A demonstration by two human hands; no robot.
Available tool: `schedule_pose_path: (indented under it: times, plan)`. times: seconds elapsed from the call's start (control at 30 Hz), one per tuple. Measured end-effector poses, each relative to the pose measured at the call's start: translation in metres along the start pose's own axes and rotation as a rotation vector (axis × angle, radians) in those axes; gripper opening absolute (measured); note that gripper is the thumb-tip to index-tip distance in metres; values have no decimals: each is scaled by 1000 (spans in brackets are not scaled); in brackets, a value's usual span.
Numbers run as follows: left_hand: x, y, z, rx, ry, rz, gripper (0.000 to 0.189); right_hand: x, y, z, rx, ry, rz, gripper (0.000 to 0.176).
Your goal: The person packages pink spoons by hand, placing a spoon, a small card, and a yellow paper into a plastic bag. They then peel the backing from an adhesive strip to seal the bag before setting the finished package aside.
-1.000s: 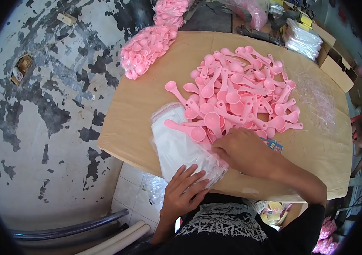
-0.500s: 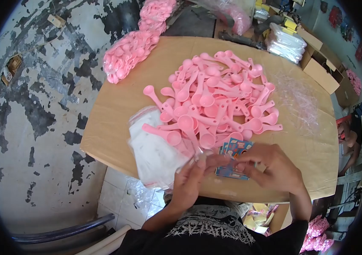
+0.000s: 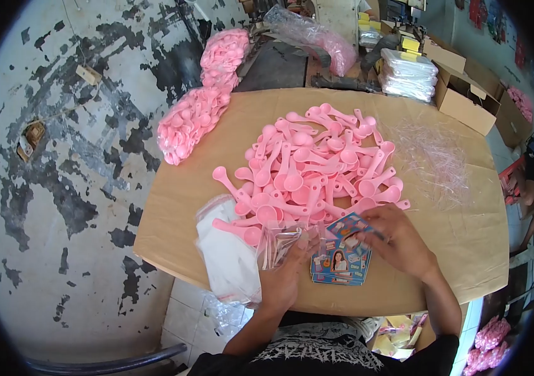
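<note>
Our left hand (image 3: 284, 277) pinched a small clear bag (image 3: 277, 240) near the front edge of the cardboard tabletop (image 3: 461, 250), touching the pile of pink scoops (image 3: 317, 163). Our right hand (image 3: 400, 241) gripped one printed card (image 3: 349, 227) just above the card stack (image 3: 341, 264). We judged that the bag's mouth hung limp, so the card's corner could snag or crumple the film. A second card might cling and lift too, and the overhanging heap of spare bags (image 3: 229, 254) could slide off the edge.
</note>
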State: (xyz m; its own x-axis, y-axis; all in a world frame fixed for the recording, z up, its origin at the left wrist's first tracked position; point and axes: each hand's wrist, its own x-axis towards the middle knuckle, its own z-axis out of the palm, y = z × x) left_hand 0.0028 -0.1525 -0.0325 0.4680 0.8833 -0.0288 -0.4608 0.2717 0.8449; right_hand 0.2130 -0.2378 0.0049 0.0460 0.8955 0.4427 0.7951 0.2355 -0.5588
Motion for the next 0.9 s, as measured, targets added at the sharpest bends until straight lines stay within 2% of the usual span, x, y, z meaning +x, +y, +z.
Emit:
schedule_pose_path:
  times: [0.07, 0.17, 0.37, 0.47, 0.57, 0.67, 0.77, 0.83, 0.9]
  plan:
    - [0, -1, 4, -56, -15, 11, 33, -1, -7, -8, 232, -28, 274, 13]
    - [-1, 2, 13, -59, -23, -7, 33, -3, -14, -3, 456, -86, 360, 14]
    - [-1, -4, 11, -26, -140, -16, 31, -5, -13, 13, 502, -152, 197, 20]
    - [0, -6, 10, 48, -189, -14, 31, -1, -27, 1, 405, -247, 229, 22]
    - [2, -2, 5, 71, -239, -148, 30, 2, -36, -13, 457, -377, 315, 24]
    - [2, -7, -1, 9, -300, -170, 27, 0, -34, -16, 344, -394, 341, 27]
    - [-1, -6, 14, 253, -447, -46, 34, -5, -32, -6, 451, -317, 237, 27]
    - [-3, -11, 16, 266, -521, 7, 47, -9, -27, 3, 530, -242, 237, 26]
    - [-7, -6, 7, 371, -635, -66, 59, -13, -19, 13, 611, -222, 228, 26]
